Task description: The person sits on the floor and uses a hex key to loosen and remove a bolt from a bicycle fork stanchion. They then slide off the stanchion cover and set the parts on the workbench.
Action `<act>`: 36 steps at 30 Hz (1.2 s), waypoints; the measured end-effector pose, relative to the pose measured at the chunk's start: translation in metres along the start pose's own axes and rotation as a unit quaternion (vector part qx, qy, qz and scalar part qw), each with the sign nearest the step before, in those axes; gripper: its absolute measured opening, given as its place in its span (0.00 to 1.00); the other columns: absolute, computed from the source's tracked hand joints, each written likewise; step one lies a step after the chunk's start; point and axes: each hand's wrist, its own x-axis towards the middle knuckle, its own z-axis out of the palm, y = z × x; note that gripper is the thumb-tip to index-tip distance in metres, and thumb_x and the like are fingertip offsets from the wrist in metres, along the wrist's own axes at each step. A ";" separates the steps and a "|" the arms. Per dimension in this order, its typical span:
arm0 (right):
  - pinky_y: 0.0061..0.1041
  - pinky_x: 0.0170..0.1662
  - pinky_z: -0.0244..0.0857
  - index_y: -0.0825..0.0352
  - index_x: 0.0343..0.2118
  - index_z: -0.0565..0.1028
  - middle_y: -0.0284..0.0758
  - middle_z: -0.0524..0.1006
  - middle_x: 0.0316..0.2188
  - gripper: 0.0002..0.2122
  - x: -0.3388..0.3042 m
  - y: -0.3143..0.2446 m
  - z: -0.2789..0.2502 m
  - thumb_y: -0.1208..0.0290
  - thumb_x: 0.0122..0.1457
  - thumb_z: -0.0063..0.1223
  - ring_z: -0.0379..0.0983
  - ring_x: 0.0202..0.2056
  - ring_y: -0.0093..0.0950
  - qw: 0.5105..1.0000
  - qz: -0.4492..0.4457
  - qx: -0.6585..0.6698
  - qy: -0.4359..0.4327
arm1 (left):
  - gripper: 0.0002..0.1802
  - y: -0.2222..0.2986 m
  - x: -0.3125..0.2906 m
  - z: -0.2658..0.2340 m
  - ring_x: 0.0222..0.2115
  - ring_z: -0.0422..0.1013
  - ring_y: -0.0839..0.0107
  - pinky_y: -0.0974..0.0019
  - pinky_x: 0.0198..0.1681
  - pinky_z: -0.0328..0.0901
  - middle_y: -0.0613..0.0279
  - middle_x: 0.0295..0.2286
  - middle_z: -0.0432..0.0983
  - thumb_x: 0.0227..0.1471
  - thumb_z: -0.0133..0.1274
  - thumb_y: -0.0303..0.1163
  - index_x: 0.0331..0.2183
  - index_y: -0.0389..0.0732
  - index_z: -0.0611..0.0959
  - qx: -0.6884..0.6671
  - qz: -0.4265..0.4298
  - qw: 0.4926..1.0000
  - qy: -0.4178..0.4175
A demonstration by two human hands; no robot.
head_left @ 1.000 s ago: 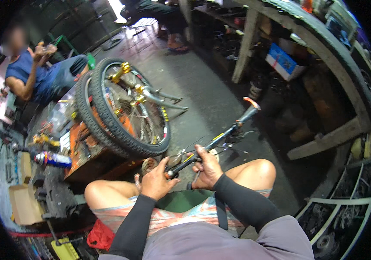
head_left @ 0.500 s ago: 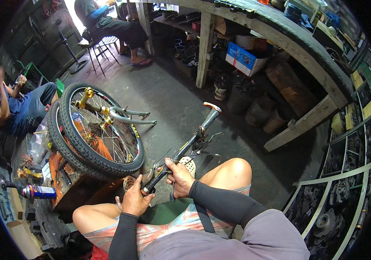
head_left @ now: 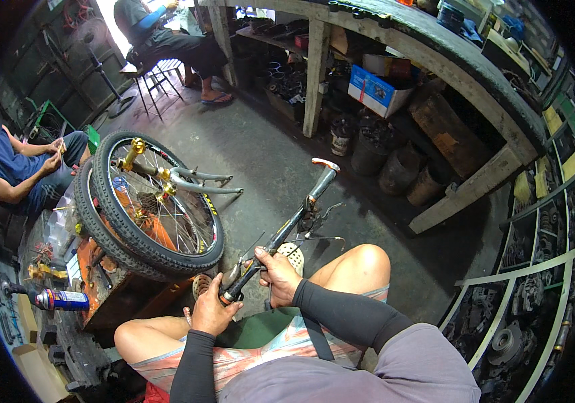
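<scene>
Across my lap slants a black bicycle handlebar (head_left: 286, 230), its near end low and its far end with an orange-and-white tip pointing up and to the right. Round the near end my left hand (head_left: 213, 306) is closed. A little farther up the bar my right hand (head_left: 278, 274) grips it, thumb on top. Brake levers and thin cables (head_left: 319, 238) hang off the bar beyond my right hand. What the undersides of my fingers touch is hidden.
To the left, two bicycle wheels (head_left: 208, 250) lie stacked on an orange-sided box, with a grey fork (head_left: 196, 183) bearing gold parts on top. Beside them are a blue spray can (head_left: 62, 299) and a seated person (head_left: 15, 171). A workbench (head_left: 428, 74) and parts shelves (head_left: 502, 322) stand right.
The seated person on the left has brought a raised hand down to meet the other, around a small thing. My hands and the handlebar have hardly moved.
</scene>
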 end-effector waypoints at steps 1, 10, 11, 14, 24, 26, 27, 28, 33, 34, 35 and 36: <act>0.23 0.24 0.58 0.59 0.47 0.78 0.32 0.88 0.40 0.14 0.000 0.000 0.001 0.52 0.75 0.59 0.60 0.19 0.15 1.000 -0.004 -0.008 0.001 | 0.55 -0.002 0.000 0.001 0.48 0.82 0.38 0.46 0.54 0.75 0.32 0.44 0.85 0.46 0.80 0.41 0.70 0.35 0.71 -0.006 0.000 1.000 0.000; 0.22 0.26 0.58 0.59 0.52 0.78 0.27 0.86 0.39 0.15 -0.007 -0.008 0.007 0.53 0.75 0.59 0.65 0.23 0.16 0.999 -0.014 -0.049 -0.002 | 0.54 0.004 0.000 0.002 0.54 0.82 0.42 0.51 0.59 0.74 0.32 0.51 0.84 0.45 0.80 0.42 0.67 0.31 0.74 -0.048 -0.059 0.997 -0.008; 0.22 0.27 0.56 0.60 0.55 0.77 0.28 0.86 0.39 0.17 -0.009 -0.009 0.009 0.53 0.75 0.60 0.62 0.23 0.15 0.998 -0.007 -0.055 0.005 | 0.53 0.009 0.000 0.001 0.54 0.82 0.43 0.52 0.59 0.74 0.32 0.52 0.84 0.45 0.80 0.43 0.66 0.30 0.74 -0.058 -0.085 0.995 -0.008; 0.24 0.28 0.57 0.62 0.57 0.77 0.31 0.86 0.39 0.19 -0.016 -0.016 0.021 0.53 0.74 0.61 0.61 0.24 0.16 0.994 0.007 -0.113 0.002 | 0.53 -0.008 0.000 0.011 0.53 0.83 0.44 0.51 0.58 0.75 0.32 0.50 0.84 0.46 0.80 0.45 0.67 0.33 0.75 -0.085 -0.086 0.993 0.018; 0.30 0.50 0.75 0.75 0.48 0.84 0.38 0.88 0.35 0.18 -0.014 -0.094 -0.018 0.59 0.74 0.61 0.83 0.40 0.26 0.932 -0.290 -0.215 0.037 | 0.51 -0.021 0.001 0.013 0.54 0.83 0.52 0.57 0.61 0.72 0.35 0.53 0.85 0.47 0.80 0.33 0.66 0.25 0.73 -0.214 -0.040 0.960 0.174; 0.27 0.47 0.72 0.74 0.54 0.81 0.38 0.88 0.40 0.21 -0.006 -0.110 -0.028 0.57 0.74 0.61 0.79 0.38 0.24 0.915 -0.340 -0.187 0.108 | 0.51 -0.018 -0.003 0.006 0.54 0.83 0.54 0.58 0.61 0.72 0.36 0.53 0.85 0.47 0.80 0.32 0.66 0.25 0.73 -0.239 -0.055 0.954 0.172; 0.24 0.40 0.69 0.73 0.58 0.80 0.37 0.88 0.43 0.23 0.001 -0.116 -0.032 0.55 0.73 0.61 0.75 0.33 0.21 0.905 -0.356 -0.193 0.130 | 0.52 -0.019 -0.003 0.006 0.54 0.83 0.55 0.58 0.62 0.72 0.36 0.53 0.85 0.47 0.80 0.32 0.67 0.25 0.72 -0.228 -0.053 0.957 0.173; 0.21 0.34 0.66 0.72 0.61 0.78 0.36 0.88 0.45 0.26 0.006 -0.122 -0.037 0.54 0.73 0.62 0.71 0.29 0.18 0.893 -0.373 -0.200 0.155 | 0.52 -0.021 -0.003 0.008 0.54 0.83 0.55 0.58 0.61 0.72 0.36 0.53 0.85 0.46 0.81 0.32 0.67 0.25 0.72 -0.220 -0.035 0.960 0.169; 0.31 0.39 0.75 0.71 0.53 0.83 0.39 0.89 0.43 0.27 0.019 -0.129 -0.037 0.47 0.68 0.68 0.79 0.33 0.24 0.948 -0.235 -0.167 0.133 | 0.53 -0.041 -0.003 0.031 0.52 0.84 0.52 0.56 0.59 0.74 0.38 0.50 0.87 0.45 0.81 0.37 0.67 0.28 0.74 -0.168 -0.008 0.973 0.157; 0.33 0.36 0.74 0.71 0.50 0.85 0.38 0.89 0.41 0.26 0.021 -0.131 -0.048 0.46 0.68 0.68 0.77 0.30 0.23 0.948 -0.229 -0.178 0.131 | 0.53 -0.023 -0.001 0.026 0.51 0.85 0.52 0.56 0.58 0.74 0.38 0.49 0.87 0.45 0.81 0.38 0.67 0.30 0.74 -0.159 -0.013 0.977 0.142; 0.37 0.33 0.74 0.71 0.39 0.85 0.38 0.89 0.33 0.25 0.036 -0.127 -0.060 0.46 0.68 0.67 0.79 0.25 0.28 0.879 -0.386 -0.228 0.161 | 0.54 -0.004 -0.002 0.019 0.47 0.86 0.47 0.52 0.54 0.76 0.39 0.46 0.88 0.45 0.81 0.43 0.68 0.35 0.75 -0.136 -0.048 0.982 0.118; 0.36 0.33 0.73 0.71 0.38 0.85 0.36 0.87 0.32 0.23 0.033 -0.126 -0.052 0.48 0.69 0.66 0.77 0.26 0.26 0.872 -0.346 -0.289 0.190 | 0.55 0.000 -0.007 0.013 0.46 0.86 0.46 0.51 0.53 0.76 0.39 0.45 0.88 0.44 0.81 0.44 0.68 0.36 0.75 -0.102 -0.073 0.985 0.120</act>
